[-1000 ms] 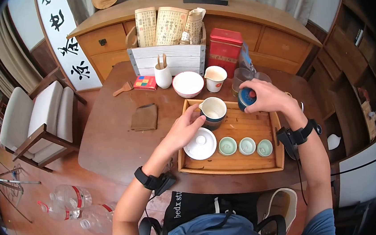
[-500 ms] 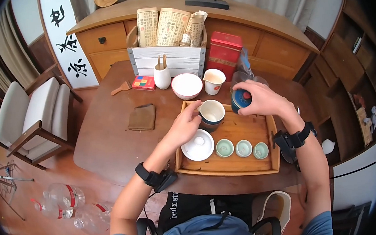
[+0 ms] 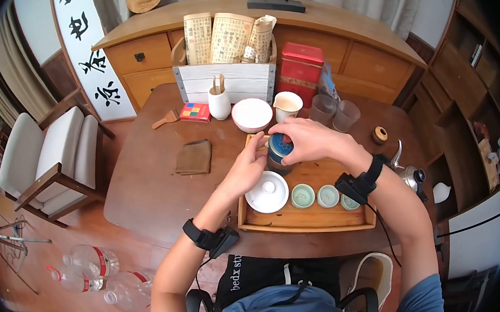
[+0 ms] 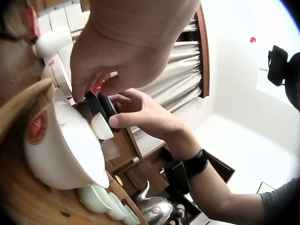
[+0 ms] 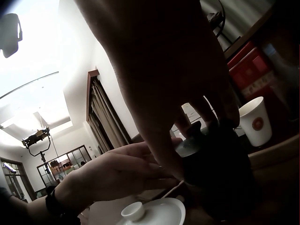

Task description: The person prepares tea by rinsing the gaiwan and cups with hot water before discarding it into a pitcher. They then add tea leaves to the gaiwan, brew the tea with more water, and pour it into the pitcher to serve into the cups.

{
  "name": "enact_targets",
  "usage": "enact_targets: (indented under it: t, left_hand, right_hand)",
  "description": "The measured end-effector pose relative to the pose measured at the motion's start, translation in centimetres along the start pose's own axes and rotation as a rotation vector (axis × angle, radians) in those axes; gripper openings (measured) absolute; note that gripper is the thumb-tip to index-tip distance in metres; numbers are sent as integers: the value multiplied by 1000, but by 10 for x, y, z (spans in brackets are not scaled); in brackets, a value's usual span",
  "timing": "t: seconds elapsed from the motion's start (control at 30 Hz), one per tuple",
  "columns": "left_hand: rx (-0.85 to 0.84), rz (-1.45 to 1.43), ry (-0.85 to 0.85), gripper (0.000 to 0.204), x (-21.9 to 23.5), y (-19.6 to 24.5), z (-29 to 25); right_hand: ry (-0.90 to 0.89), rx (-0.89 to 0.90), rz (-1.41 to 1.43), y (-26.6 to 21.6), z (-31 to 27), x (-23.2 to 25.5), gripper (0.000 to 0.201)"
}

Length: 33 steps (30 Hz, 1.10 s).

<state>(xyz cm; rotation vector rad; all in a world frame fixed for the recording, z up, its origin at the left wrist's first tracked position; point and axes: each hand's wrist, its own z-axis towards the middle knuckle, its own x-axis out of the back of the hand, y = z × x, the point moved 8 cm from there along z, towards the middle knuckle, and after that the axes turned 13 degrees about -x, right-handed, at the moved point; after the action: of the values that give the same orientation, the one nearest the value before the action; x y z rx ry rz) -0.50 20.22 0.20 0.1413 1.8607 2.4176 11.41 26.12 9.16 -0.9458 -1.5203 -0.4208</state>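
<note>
My left hand (image 3: 246, 171) grips the side of a small dark blue spouted teapot (image 3: 276, 166) at the tray's back left. Over its mouth, my right hand (image 3: 311, 140) pinches a round blue lid (image 3: 281, 147) with a red knob, fingers on the far side and thumb on the near one. From the right wrist the teapot (image 5: 225, 176) looks very dark, its lid right at the rim. Just in front stands a white lidded bowl (image 3: 267, 192). Pale green cups (image 3: 303, 196) are lined up to the right of it. In the left wrist view the white bowl (image 4: 70, 145) partly blocks the teapot.
The wooden tray (image 3: 304, 229) lies at the table's near side. Behind it are a white bowl (image 3: 252, 115), a white pitcher (image 3: 287, 104), clear glasses (image 3: 347, 115) and a red tin (image 3: 300, 71). A brown cloth (image 3: 193, 157) lies left, a metal kettle (image 3: 405, 175) stands right.
My right hand has carried the blue lid leftward from the tray's back right to over the teapot, covering its white inside. My left hand keeps its grip on the teapot.
</note>
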Motion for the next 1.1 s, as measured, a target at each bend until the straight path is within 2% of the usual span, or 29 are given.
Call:
enact_targets:
  t: [0.23,0.33,0.53,0.63,0.73,0.83,0.87,0.97,1.1]
  left_hand:
    - [51,-34,31,74,-3,8,-4]
    - [60,-49,49,72,-4,12,-8]
    - [-10,161,96,62,14,7,-22]
    - [-18,237,85,50,16,22,-37]
    - [-56,500,-38,37,4,55,-53]
    - [-170,743,-157,33,-18,73,-65]
    - [-155,756,-183,36,-22,73,-67]
    - [-205,863,-153,36,-23,69,-71]
    - [-177,817,-100,38,-18,57,-68]
  right_hand:
    - [-19,-18,24,1,-4,-9,86]
    - [13,112,95,6,4,-13,87]
    - [91,62,200,6,-25,-1,93]
    - [299,94,188,13,-53,1,85]
    - [294,67,282,15,-87,7,75]
    - [302,65,304,23,-115,-2,67]
    - [293,50,326,25,-122,-7,61]
    - [270,28,303,35,-140,-25,59]
    - [250,-31,311,39,-161,-51,55]
